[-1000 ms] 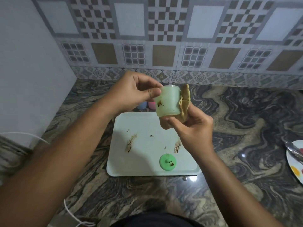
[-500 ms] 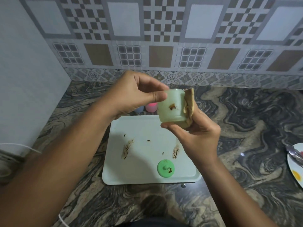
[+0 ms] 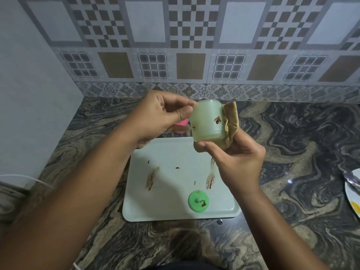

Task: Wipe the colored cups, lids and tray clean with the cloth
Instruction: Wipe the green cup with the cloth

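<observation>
Pale green cup (image 3: 206,125) is up in the air above the far edge of the tray (image 3: 175,207), tilted; can't tell which end is the mouth. A brown spot (image 3: 217,120) on its side faces the camera, just beside the cloth (image 3: 232,117) and not under it. Left hand (image 3: 161,115) pinches the cup's upper left edge with thumb and fingertips. Right hand (image 3: 236,160) grips the bunched tan cloth against the cup's right side, thumb hooked under the lower edge. Risks, my call: the pinch looks light on smooth plastic, so a hard rub could twist the cup loose and drop it on the tray, maybe onto the green lid (image 3: 199,201) lying there, itself spotted. The bunched cloth may smear the spot rather than lift it, or miss it. Tray smears (image 3: 151,177) not yet wiped. Pink cup (image 3: 182,124) peeks out behind the left hand, beyond the tray on the marbled worktop (image 3: 292,152); a careless lowering could knock it.
</observation>
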Action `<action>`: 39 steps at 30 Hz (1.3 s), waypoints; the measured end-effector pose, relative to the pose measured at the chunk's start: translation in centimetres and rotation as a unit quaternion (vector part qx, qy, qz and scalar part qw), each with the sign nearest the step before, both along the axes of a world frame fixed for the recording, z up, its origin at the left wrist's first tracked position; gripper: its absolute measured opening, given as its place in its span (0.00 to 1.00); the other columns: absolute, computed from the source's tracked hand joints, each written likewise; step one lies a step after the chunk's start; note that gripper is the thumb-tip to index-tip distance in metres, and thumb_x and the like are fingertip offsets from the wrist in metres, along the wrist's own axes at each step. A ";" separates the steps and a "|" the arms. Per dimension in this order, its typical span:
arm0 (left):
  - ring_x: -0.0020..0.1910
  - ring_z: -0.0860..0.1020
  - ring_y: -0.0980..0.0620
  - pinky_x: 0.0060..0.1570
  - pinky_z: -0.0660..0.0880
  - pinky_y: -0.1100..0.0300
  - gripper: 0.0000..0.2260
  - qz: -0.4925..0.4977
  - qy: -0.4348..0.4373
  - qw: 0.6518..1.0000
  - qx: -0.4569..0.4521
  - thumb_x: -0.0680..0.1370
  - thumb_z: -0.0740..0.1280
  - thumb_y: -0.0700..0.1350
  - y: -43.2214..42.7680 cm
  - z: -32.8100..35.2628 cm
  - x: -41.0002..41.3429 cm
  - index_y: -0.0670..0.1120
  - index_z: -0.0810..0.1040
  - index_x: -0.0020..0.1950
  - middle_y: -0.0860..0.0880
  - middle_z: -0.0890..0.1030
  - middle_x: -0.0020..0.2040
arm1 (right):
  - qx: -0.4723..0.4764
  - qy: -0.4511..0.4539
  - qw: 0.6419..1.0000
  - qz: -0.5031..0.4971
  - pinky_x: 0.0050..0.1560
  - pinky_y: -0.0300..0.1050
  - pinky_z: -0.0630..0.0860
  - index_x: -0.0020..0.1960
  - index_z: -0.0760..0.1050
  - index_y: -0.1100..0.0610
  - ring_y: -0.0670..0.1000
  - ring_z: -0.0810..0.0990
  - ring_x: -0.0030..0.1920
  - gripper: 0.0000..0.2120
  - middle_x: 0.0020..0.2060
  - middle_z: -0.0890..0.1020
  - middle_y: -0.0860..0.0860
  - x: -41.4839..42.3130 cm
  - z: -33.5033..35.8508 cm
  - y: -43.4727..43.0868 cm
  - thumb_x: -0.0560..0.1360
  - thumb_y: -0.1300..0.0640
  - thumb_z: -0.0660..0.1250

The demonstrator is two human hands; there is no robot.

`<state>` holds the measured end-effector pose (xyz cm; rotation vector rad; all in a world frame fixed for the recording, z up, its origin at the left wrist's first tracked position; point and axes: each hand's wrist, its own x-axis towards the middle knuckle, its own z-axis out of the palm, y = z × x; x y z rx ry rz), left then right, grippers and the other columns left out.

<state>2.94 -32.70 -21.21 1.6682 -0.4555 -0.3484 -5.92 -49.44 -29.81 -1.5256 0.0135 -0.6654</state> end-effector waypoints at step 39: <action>0.51 0.84 0.53 0.48 0.82 0.56 0.14 -0.006 -0.047 0.998 -0.049 0.70 0.72 0.43 -0.5 1.2 -0.7 0.47 0.83 0.55 0.51 0.87 0.50 | -0.153 -0.119 0.977 -0.091 0.58 0.62 0.82 0.69 0.74 0.67 0.65 0.83 0.61 0.30 0.65 0.79 0.66 -0.4 1.1 0.1 0.74 0.53 0.78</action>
